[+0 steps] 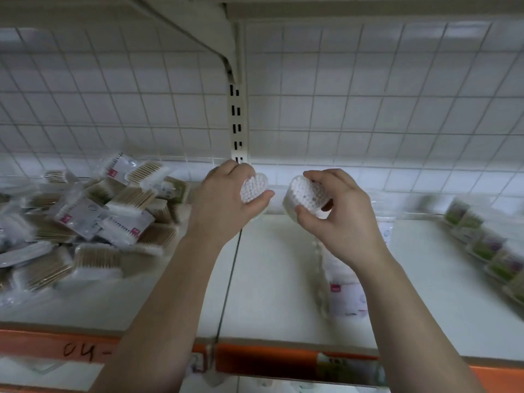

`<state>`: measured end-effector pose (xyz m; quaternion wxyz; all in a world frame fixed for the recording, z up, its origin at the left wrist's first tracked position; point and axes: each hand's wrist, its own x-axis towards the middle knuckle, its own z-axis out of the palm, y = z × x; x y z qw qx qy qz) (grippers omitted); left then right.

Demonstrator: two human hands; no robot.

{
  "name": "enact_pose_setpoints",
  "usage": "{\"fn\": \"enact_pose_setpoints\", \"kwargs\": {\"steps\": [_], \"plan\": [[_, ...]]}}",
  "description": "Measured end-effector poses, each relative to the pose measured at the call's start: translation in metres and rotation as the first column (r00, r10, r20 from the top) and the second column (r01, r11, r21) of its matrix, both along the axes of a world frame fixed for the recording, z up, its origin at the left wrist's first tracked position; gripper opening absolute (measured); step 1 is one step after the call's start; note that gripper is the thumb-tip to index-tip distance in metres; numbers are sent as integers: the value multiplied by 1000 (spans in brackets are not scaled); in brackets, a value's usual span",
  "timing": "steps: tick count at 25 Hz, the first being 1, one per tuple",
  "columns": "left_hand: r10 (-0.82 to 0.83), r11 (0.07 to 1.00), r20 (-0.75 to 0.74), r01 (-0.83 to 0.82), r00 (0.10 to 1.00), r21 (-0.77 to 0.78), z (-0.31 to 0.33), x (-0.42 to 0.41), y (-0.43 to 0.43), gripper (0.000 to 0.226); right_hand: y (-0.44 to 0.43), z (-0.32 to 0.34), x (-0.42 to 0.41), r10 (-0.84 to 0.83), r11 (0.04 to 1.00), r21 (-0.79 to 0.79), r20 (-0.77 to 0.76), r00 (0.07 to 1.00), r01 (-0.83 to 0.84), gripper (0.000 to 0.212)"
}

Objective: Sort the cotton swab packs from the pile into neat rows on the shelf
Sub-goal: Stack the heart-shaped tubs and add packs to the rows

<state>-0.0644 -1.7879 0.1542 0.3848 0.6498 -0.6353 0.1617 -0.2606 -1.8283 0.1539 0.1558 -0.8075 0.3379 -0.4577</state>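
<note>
White shelf (283, 265) | left fingers (262, 196) grip swab pack (253, 186) | right fingers (304, 215) grip another pack (306, 192)

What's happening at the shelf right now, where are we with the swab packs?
A person is stocking the shelf. The left hand grips a first swab pack and the right hand grips a second swab pack, both held above the shelf near its back. The pile lies unsorted on the left. A row of green-labelled packs runs along the right, and some white packs lie under the right forearm.
</note>
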Motion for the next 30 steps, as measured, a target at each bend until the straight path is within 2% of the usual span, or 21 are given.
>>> {"fn": "enact_pose_setpoints", "kwargs": {"steps": [4,13,19,24,30], "plan": [[-52,997,6,52,999,-57,19,-70,-11,48,-17,16,-70,-49,999,-24,-3,999,48,48],[-99,994,30,100,995,-42,22,-244,-56,44,-64,26,-249,-188,982,-13,35,982,188,50],[-124,992,71,125,990,-21,9,-342,-86,53,-95,24,-351,-272,962,-27,17,962,272,45],[-108,994,105,105,989,33,4,-389,-102,57,-127,9,-404,-328,943,57,-30,944,329,32],[-61,997,157,52,986,62,-4,-396,-109,64,-161,-45,-415,-237,949,174,-156,959,263,24]]}}
